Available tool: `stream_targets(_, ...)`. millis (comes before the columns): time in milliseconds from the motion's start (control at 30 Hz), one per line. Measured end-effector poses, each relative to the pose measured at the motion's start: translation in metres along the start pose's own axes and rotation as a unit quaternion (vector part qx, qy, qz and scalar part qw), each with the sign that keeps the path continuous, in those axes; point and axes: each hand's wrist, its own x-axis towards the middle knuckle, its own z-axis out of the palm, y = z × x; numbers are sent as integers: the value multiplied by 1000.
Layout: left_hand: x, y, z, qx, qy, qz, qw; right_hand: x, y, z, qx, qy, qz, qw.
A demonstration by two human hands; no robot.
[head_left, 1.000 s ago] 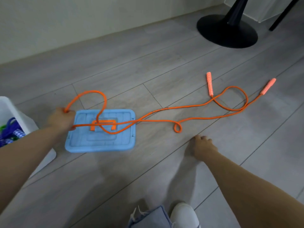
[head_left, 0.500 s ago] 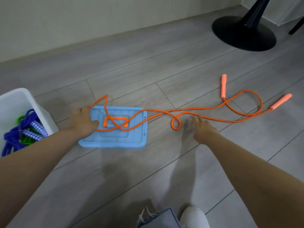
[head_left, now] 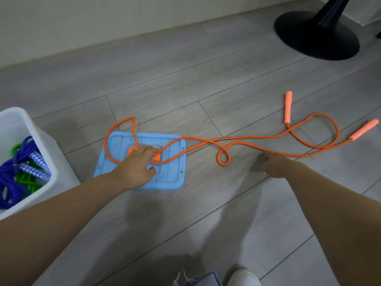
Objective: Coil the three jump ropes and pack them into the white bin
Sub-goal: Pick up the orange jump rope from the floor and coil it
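Floor (head_left: 206,69) room is wide here, with bare grey boards on most sides, so the orange rope (head_left: 255,138) can be pulled in without bumping much. Only the black stand base (head_left: 315,36) far off at the back right needs to be kept clear of. The white bin (head_left: 44,141) sits at the left edge, with a blue rope (head_left: 12,168) and a green rope (head_left: 26,180) already packed inside, so just one rope seems to be left. This last rope is spread long across the floor, and its left loops lie over the blue lid (head_left: 171,176).

The left hand (head_left: 136,168) is laid on the lid with bent fingers at the rope; a firm grip cannot be told. The right hand (head_left: 276,164) is reached down with fingertips touching the rope. A good coil would be made if even loops were gathered slowly, so the small kink (head_left: 223,156) is not pulled tight. The two handles (head_left: 288,107) should be drawn in last.
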Motion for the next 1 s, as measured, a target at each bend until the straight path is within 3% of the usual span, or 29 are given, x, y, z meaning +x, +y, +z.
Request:
stream_targets(133,1,1,3,-4,-4,-4,1000,4,-3,3,-29,116,32,992)
stream_targets(267,0,3,7,-2,-19,-11,1000,13,1,5,-26,69,28,997)
stream_targets(433,2,3,12,-1,-27,-13,1000,-2,-28,23,-55,144,12,988)
stream_targets(533,1,8,17,2,-32,-1,999,-17,-63,37,-39,110,-38,992)
stream_targets(633,-2,14,19,6,-45,16,999,-36,-110,43,56,93,-118,987)
stream_targets(700,-2,13,20,12,-51,22,998,-56,-145,41,204,53,-211,955)
stream_targets(767,0,10,19,13,-43,21,999,-76,-174,36,369,-70,-285,882)
stream_targets(800,1,8,18,11,-34,13,999,-81,-181,35,395,-104,-304,861)
stream_targets(833,1,5,16,10,-24,7,1000,-82,-183,34,383,-103,-315,862)
stream_targets(1000,1,-13,11,13,-30,-38,999,-67,-149,33,249,92,-290,920)
